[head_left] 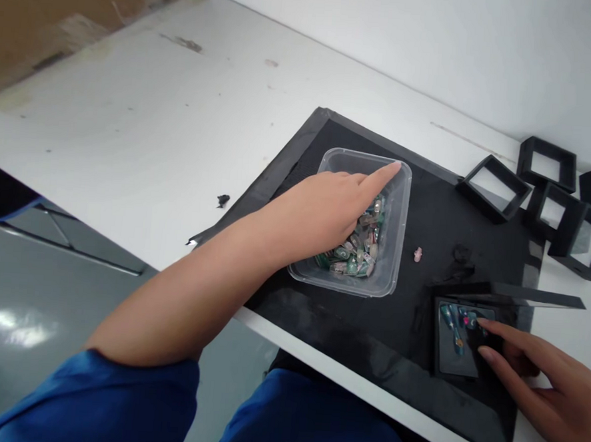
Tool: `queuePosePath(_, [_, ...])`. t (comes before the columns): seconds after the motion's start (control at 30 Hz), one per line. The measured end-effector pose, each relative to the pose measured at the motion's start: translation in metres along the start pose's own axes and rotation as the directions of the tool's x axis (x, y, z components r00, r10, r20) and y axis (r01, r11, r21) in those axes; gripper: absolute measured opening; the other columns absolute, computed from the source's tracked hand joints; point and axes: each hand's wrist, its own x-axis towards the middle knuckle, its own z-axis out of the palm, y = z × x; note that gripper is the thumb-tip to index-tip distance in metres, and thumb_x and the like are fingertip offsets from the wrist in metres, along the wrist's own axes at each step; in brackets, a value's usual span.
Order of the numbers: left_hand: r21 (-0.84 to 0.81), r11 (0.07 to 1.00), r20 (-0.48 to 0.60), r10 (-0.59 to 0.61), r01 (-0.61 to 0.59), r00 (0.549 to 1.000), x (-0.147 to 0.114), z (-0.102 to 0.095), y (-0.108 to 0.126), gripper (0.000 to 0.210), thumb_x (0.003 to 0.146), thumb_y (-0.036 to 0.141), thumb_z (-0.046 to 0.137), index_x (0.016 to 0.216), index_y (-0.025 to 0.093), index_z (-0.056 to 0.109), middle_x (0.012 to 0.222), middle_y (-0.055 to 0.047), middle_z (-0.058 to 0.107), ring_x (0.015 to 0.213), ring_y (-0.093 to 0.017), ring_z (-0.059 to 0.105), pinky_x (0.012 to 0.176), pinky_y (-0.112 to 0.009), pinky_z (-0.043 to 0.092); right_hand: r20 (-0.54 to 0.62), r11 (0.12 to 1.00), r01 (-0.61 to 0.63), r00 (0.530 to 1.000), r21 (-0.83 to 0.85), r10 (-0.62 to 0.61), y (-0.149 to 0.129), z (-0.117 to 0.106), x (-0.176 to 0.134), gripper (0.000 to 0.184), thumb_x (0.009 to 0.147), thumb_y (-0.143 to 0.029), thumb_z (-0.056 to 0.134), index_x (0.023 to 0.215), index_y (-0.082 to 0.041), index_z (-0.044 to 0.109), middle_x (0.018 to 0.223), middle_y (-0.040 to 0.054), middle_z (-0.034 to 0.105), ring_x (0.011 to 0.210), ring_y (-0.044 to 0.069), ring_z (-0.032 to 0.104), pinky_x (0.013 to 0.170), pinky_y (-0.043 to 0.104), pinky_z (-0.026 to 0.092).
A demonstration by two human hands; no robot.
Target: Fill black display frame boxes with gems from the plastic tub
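Note:
My left hand (pixel 331 206) reaches over a clear plastic tub (pixel 392 253). One finger stretches out to the tub's far rim; the other fingertips are hidden behind the hand. Small green and clear packets or pieces (pixel 353 258) lie heaped inside the tub, too small to name exactly. At the right, my right hand (pixel 537 369) is at a shallow black box (pixel 454 364) with its lid (pixel 536 297) raised. Its thumb and index finger are apart, the index tip at a small greenish piece (pixel 472 321). Beside that lie blue-green pieces (pixel 453 329) and a pink dot.
A small pink piece (pixel 418 254) lies on the black mat (pixel 328 336), right of the tub. Several black open frames (pixel 495 190) stand at the back right, near the white wall (pixel 436 49). A brown board (pixel 77 21) edges the white table (pixel 146 125) at the far left.

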Motion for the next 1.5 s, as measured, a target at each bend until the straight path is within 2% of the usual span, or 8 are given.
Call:
queuePosePath(0.3, [0.093,0.995,0.075,0.012,-0.019,0.997,0.0017,0.0003,0.0016,0.067,0.101,0.014,0.042,0.166,0.019,0.029,0.139,-0.012,0.069,0.121,-0.029,0.068,0.096,-0.041,0.056,-0.003,1.000,0.007,1.000,0.004,-0.007,-0.0032,-0.0018,0.0023,0.035,0.097,-0.049,0.067,0.124,-0.028,0.073,0.067,-0.0037,0.058,0.050,0.009,0.056,0.042,0.016,0.051])
queuePosePath(0.53, [0.110,0.994,0.056,-0.003,-0.003,0.998,0.0027,-0.0008,0.0056,0.075,0.104,0.024,0.049,0.170,0.018,0.014,0.152,-0.015,0.061,0.131,-0.031,0.064,0.098,-0.042,0.057,0.003,1.000,0.005,1.000,0.012,-0.005,-0.0040,-0.0006,0.0032,0.034,0.097,-0.049,0.067,0.123,-0.028,0.073,0.067,-0.0038,0.057,0.050,0.009,0.055,0.044,0.017,0.053])
queuePosePath(0.67, [0.118,0.992,0.059,0.025,-0.032,0.998,0.0027,0.0010,0.0043,0.066,0.105,0.020,0.049,0.167,0.021,0.027,0.151,-0.011,0.063,0.135,-0.030,0.063,0.105,-0.042,0.055,-0.004,1.000,-0.014,1.000,0.019,0.014,-0.0028,-0.0004,0.0016,0.035,0.097,-0.050,0.068,0.124,-0.029,0.073,0.070,-0.0032,0.058,0.052,0.010,0.057,0.044,0.017,0.054])
queuePosePath(0.77, [0.132,0.991,0.077,0.026,-0.036,0.997,0.0029,0.0012,0.0043,0.053,0.105,0.018,0.048,0.157,0.020,0.047,0.149,-0.010,0.064,0.134,-0.029,0.063,0.105,-0.043,0.055,-0.004,0.999,-0.030,1.000,0.027,0.030,-0.0015,0.0000,-0.0006,0.036,0.096,-0.051,0.068,0.124,-0.029,0.074,0.069,-0.0032,0.058,0.051,0.010,0.056,0.042,0.016,0.052])
queuePosePath(0.9, [0.144,0.989,0.098,0.020,-0.034,0.995,0.0026,0.0003,0.0052,0.038,0.107,0.029,0.051,0.140,0.018,0.065,0.145,-0.010,0.065,0.127,-0.029,0.065,0.101,-0.042,0.055,-0.004,0.999,-0.050,0.999,0.015,0.050,0.0002,0.0009,-0.0024,0.037,0.096,-0.051,0.068,0.125,-0.029,0.074,0.068,-0.0030,0.057,0.051,0.010,0.055,0.039,0.016,0.048])
queuePosePath(1.03, [0.145,0.989,0.093,0.000,-0.014,0.996,0.0023,-0.0007,0.0056,0.040,0.107,0.037,0.053,0.138,0.017,0.066,0.141,-0.012,0.064,0.121,-0.028,0.066,0.093,-0.039,0.055,0.008,1.000,-0.016,1.000,-0.022,0.016,0.0001,-0.0005,-0.0017,0.041,0.094,-0.053,0.069,0.126,-0.027,0.074,0.069,-0.0027,0.059,0.051,0.011,0.058,0.049,0.022,0.056])
queuePosePath(1.2, [0.144,0.990,0.073,-0.008,-0.003,0.997,0.0025,-0.0011,0.0055,0.041,0.105,0.039,0.055,0.137,0.016,0.067,0.135,-0.012,0.063,0.112,-0.028,0.067,0.087,-0.039,0.054,0.037,0.999,-0.002,0.999,-0.036,0.003,0.0003,-0.0019,-0.0026,0.044,0.094,-0.053,0.068,0.130,-0.028,0.071,0.071,-0.0022,0.060,0.052,0.012,0.060,0.044,0.021,0.054])
queuePosePath(1.5, [0.149,0.988,0.068,0.020,-0.030,0.997,0.0035,-0.0001,0.0052,0.045,0.104,0.044,0.054,0.132,0.013,0.069,0.146,-0.013,0.063,0.128,-0.031,0.061,0.104,-0.044,0.053,0.056,0.997,0.034,0.998,-0.074,-0.030,0.0017,-0.0026,-0.0043,0.043,0.097,-0.051,0.067,0.133,-0.028,0.069,0.072,-0.0028,0.060,0.052,0.011,0.060,0.049,0.021,0.057])
